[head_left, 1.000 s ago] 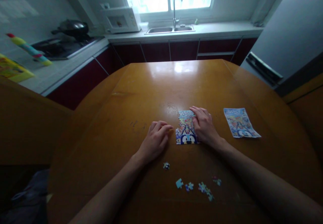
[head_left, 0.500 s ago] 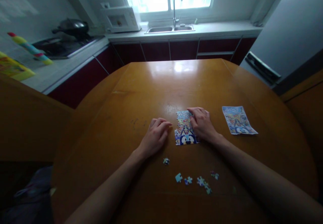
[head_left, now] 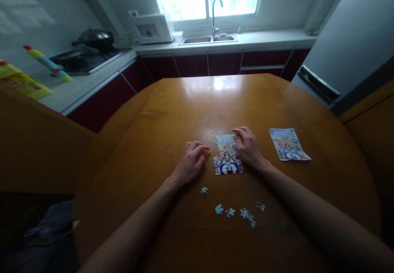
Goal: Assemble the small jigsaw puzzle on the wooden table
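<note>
Closest to the person there's a scatter of loose puzzle pieces [head_left: 240, 212] on the wooden table [head_left: 154, 141], roughly at 6 o'clock from the half-built puzzle [head_left: 228, 159]. One stray piece [head_left: 204, 190] sits apart, at about 7 o'clock. The left hand [head_left: 191, 163] rests at the puzzle's 9 o'clock, fingers curled loosely, holding nothing. The right hand [head_left: 248, 147] lies on the puzzle's right edge, fingers bent and pressing down at the top corner. A printed picture sheet [head_left: 287, 143] lies out at 3 o'clock, well apart. Far back: the sink [head_left: 207, 39] under the window, and a microwave [head_left: 150, 28].
</note>
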The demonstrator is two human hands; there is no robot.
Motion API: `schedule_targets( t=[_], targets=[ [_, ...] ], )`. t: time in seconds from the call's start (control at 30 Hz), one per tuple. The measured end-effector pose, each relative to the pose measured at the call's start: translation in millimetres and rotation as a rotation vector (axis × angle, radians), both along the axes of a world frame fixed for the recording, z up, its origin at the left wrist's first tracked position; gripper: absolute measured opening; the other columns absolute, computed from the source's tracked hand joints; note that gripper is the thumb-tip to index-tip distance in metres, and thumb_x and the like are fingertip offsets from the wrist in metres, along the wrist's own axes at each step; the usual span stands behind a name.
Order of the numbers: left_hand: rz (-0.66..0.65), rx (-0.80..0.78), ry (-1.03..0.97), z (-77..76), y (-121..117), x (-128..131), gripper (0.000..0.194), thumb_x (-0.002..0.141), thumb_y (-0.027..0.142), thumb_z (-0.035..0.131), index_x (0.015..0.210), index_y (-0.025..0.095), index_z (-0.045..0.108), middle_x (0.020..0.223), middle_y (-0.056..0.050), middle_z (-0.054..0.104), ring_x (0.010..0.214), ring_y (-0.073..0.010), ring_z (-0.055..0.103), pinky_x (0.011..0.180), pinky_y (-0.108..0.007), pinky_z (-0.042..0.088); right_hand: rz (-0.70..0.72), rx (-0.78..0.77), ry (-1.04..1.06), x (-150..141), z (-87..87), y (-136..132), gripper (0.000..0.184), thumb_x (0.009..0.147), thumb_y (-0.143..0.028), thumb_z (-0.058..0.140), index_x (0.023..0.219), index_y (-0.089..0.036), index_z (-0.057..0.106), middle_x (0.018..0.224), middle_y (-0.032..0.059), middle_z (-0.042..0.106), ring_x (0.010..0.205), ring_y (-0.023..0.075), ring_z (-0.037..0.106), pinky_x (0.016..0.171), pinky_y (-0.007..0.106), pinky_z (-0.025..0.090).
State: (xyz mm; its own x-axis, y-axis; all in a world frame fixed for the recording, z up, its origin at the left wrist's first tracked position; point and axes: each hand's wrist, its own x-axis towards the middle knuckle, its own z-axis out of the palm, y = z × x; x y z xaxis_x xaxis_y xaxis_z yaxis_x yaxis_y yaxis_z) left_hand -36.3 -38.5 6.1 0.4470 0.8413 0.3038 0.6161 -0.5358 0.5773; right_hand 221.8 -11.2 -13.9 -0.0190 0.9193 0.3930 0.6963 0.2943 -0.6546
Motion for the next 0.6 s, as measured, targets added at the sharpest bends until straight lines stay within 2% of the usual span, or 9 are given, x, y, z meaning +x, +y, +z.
schedule_targets(
  t=[0.23,0.6],
  targets=[
    [-0.008,0.005,-0.006,2.2,-0.2,1.2,0.028,0.090,0.005,0.050,0.108,0.021,0.064,0.109,-0.005,0.059,0.108,-0.0232,0.047,0.099,-0.044,0.044,-0.012,0.014,0.048,2.3,-6.1,4.7,0.033,0.088,-0.016,0.043,0.111,-0.020,0.066,0.117,0.0126,0.062,0.112,0.0287,0.057,0.098,0.047,0.045],
    [-0.071,0.022,0.042,4.8,-2.7,2.0,0.025,0.096,0.011,0.049,0.110,0.021,0.067,0.111,-0.006,0.059,0.109,-0.0230,0.047,0.101,-0.044,0.044,-0.007,0.006,0.059,2.5,-7.0,5.3,0.031,0.089,-0.017,0.044,0.109,-0.020,0.067,0.116,0.0125,0.062,0.112,0.0294,0.057,0.098,0.049,0.045]
  ],
)
